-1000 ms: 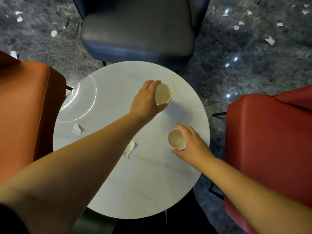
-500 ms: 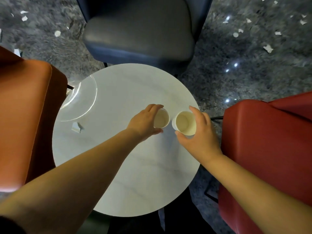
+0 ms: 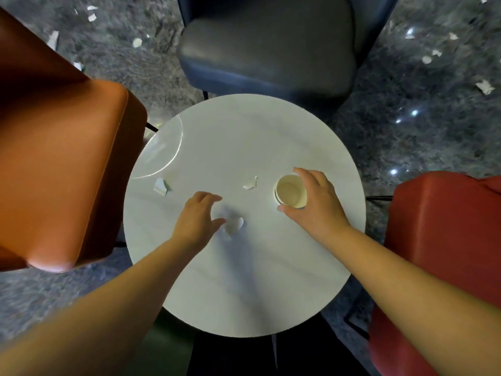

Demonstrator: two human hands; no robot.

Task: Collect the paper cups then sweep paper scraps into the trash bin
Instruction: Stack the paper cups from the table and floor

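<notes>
Head view: round white table [image 3: 244, 280] among three chairs; right hand [image 3: 314, 204] grasps cups [image 3: 290, 190], left hand [image 3: 198, 219] relaxed; scraps [image 3: 484, 86] litter floor [image 3: 406, 147]

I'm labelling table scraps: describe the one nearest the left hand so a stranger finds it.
On the round white table, look beside the left hand. The scrap lies just off its fingertips, in shadow. It is rounded, unlike the folded scrap by the orange chair and the curled scrap left of the cups.
</notes>
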